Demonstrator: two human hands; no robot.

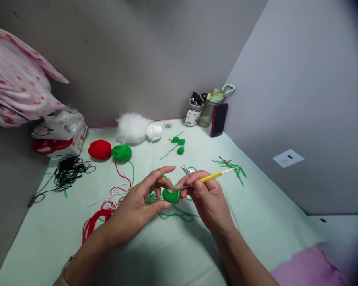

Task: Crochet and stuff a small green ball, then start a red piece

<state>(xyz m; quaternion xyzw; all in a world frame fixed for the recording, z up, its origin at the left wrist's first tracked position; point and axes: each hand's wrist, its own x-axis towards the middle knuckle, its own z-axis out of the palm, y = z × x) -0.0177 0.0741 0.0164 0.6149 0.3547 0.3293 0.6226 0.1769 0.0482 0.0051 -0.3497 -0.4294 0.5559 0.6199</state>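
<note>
My left hand [146, 198] pinches a small round green crochet piece [170, 196] between thumb and fingers. A strand of green yarn [166, 178] runs over its raised index finger down to the piece. In my right hand [207, 194] is a crochet hook with a yellow handle [210, 177], held like a pencil. Its metal tip points left and meets the top edge of the green piece. Loose green yarn [179, 216] lies in loops on the table under both hands. Just behind the fingers, a pair of scissors [187, 170] is partly hidden.
Red yarn ball [100, 149], green yarn ball [121, 153], white yarn ball [154, 132] and white stuffing [133, 128] stand at the back. Small green crocheted balls [180, 151] lie nearby. A pen cup [193, 112], bottle [209, 107] and phone [219, 120] are at the back right. Tangled black cord [68, 171] lies left.
</note>
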